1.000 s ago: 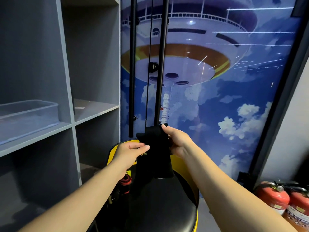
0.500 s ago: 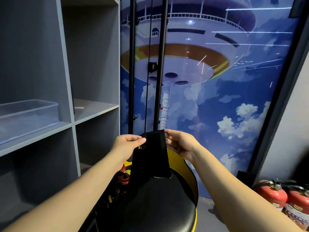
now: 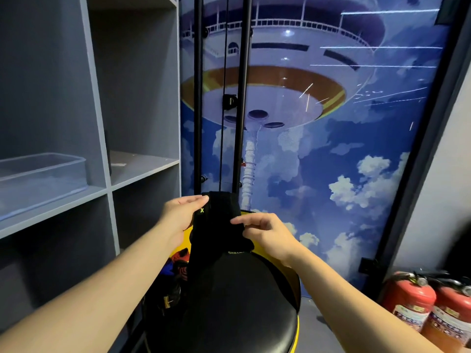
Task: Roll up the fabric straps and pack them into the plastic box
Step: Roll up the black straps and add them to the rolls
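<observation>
While both hands meet at frame centre:
Left hand: fingers pinch the black fabric strap at its upper left edge.
Right hand: fingers grip its right edge.
Plastic box: left shelf, well apart.

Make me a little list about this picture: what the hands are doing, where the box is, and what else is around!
left hand: holds the black fabric strap at its top left edge
right hand: pinches the strap's right side
plastic box: clear, on the grey shelf, left, apart from both hands
stool: black seat below the strap
fire extinguishers: two, red, bottom right
</observation>
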Demonstrator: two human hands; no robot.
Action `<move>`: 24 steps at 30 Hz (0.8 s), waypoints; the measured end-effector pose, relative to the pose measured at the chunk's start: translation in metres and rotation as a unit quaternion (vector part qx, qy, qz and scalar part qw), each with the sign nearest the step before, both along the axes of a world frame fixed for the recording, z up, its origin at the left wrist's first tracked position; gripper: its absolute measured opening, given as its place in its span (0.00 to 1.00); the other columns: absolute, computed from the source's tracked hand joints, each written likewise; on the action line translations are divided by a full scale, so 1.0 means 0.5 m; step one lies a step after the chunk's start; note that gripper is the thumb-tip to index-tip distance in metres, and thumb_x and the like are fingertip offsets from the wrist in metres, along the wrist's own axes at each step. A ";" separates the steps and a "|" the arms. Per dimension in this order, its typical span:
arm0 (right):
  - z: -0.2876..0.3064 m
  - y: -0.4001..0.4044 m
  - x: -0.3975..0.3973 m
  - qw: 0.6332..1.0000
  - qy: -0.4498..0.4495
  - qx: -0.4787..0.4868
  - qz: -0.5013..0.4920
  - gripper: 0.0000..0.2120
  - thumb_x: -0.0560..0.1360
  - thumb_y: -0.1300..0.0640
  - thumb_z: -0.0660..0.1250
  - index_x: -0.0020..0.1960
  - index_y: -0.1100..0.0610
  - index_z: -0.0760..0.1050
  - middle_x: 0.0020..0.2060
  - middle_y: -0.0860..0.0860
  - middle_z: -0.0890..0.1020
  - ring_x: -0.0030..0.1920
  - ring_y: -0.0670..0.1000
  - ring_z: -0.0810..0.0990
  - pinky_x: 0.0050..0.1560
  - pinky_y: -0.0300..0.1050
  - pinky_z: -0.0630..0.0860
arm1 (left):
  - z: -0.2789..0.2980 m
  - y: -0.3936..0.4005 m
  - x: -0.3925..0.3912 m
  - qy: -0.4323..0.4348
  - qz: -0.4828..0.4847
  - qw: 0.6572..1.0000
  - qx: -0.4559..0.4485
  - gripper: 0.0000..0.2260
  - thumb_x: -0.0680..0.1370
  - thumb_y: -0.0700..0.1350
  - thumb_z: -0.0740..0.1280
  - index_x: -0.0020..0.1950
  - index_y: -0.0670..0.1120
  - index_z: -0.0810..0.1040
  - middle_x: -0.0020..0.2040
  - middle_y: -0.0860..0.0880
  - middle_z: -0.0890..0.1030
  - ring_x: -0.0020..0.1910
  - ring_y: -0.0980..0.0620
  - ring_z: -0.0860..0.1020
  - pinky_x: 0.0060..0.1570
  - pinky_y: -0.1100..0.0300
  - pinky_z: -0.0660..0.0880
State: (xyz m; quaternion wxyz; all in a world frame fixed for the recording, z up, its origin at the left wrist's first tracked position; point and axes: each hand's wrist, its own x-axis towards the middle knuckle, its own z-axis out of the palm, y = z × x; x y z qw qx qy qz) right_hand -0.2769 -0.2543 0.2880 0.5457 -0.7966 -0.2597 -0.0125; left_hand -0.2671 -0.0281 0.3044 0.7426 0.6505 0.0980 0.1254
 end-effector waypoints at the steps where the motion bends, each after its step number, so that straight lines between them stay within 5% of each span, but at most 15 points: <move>1: 0.000 0.003 0.000 1.000 -0.006 -0.005 -0.011 0.14 0.77 0.64 0.69 0.54 0.46 0.85 0.48 0.51 0.86 0.49 0.50 0.85 0.54 0.44 0.80 | -0.001 -0.001 -0.002 -0.001 -0.004 1.000 -0.002 0.09 0.67 0.47 0.81 0.45 0.53 0.88 0.50 0.49 0.87 0.58 0.45 0.82 0.66 0.45 0.75; 4: 0.013 0.014 0.001 0.993 0.029 0.101 -0.053 0.10 0.75 0.63 0.73 0.52 0.51 0.86 0.44 0.53 0.87 0.43 0.48 0.85 0.45 0.39 0.80 | -0.005 -0.005 -0.010 -0.011 -0.013 1.000 -0.012 0.09 0.71 0.47 0.79 0.49 0.49 0.87 0.49 0.49 0.87 0.55 0.46 0.84 0.63 0.48 0.77; 8: 0.054 0.019 0.012 0.933 0.149 0.323 -0.057 0.11 0.76 0.71 0.68 0.55 0.60 0.83 0.44 0.55 0.86 0.40 0.49 0.85 0.37 0.38 0.79 | -0.027 -0.015 -0.028 -0.018 -0.019 0.998 0.049 0.12 0.72 0.55 0.77 0.50 0.50 0.87 0.48 0.52 0.87 0.54 0.48 0.83 0.66 0.47 0.74; 16: 0.072 0.042 0.018 0.903 0.206 0.369 -0.081 0.12 0.77 0.71 0.67 0.57 0.61 0.81 0.42 0.56 0.87 0.35 0.50 0.85 0.31 0.38 0.79 | -0.033 -0.050 -0.063 -0.038 -0.061 0.997 0.003 0.15 0.79 0.55 0.69 0.52 0.44 0.86 0.49 0.47 0.87 0.50 0.45 0.85 0.55 0.54 0.78; 24: 0.051 0.044 0.018 0.913 0.211 0.333 -0.104 0.10 0.78 0.68 0.68 0.57 0.60 0.82 0.47 0.57 0.87 0.42 0.53 0.84 0.36 0.40 0.80 | -0.043 -0.033 -0.056 -0.043 -0.063 0.994 0.076 0.08 0.69 0.53 0.80 0.47 0.56 0.87 0.49 0.54 0.87 0.55 0.52 0.83 0.65 0.48 0.76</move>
